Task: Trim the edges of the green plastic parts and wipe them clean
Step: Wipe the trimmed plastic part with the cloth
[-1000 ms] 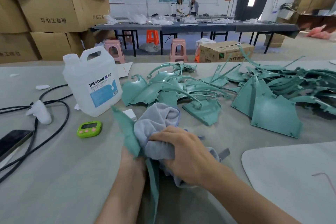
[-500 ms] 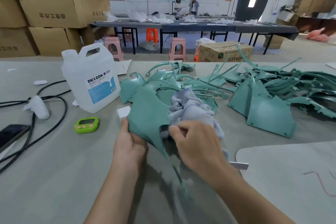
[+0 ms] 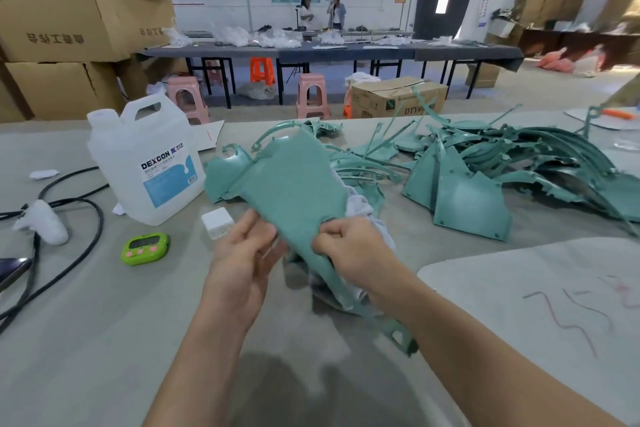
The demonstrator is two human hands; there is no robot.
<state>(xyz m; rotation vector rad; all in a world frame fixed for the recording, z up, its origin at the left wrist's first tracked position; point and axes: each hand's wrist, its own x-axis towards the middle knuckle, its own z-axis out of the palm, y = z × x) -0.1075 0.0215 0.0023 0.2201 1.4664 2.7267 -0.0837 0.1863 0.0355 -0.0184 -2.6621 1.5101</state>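
Nearest, over the grey bench [image 3: 86, 340]: left hand [image 3: 242, 253] and right hand [image 3: 349, 253] hold one green plastic part [image 3: 298, 184] up off the surface, broad end away from the person, narrow tail running down toward the right forearm. Left grip is closed, thumb and fingers pinching the part's left edge; right grip is closed, pinching its right edge. A second ago the right hand was rubbing the grey cloth [image 3: 360, 204] over the part. Now the part is turned with its plain face to the camera and the cloth sits bunched behind it. Likely reading: one face wiped, part flipped for a check or for the other side. Just left of the hands is a small white cube [image 3: 217, 222], then a green timer [image 3: 145, 248] and black cable [image 3: 69, 211]. Behind them stands a translucent jug [image 3: 149, 163] labelled "DEXCON"; its smaller print is unreadable. To the right, a large pile of green parts [image 3: 519, 163] waits, so much of the task looks undone. Beyond the bench edge, a cardboard box [image 3: 398, 97] shows "DTY". Print on the stacked cartons [image 3: 69, 28] is not legible.
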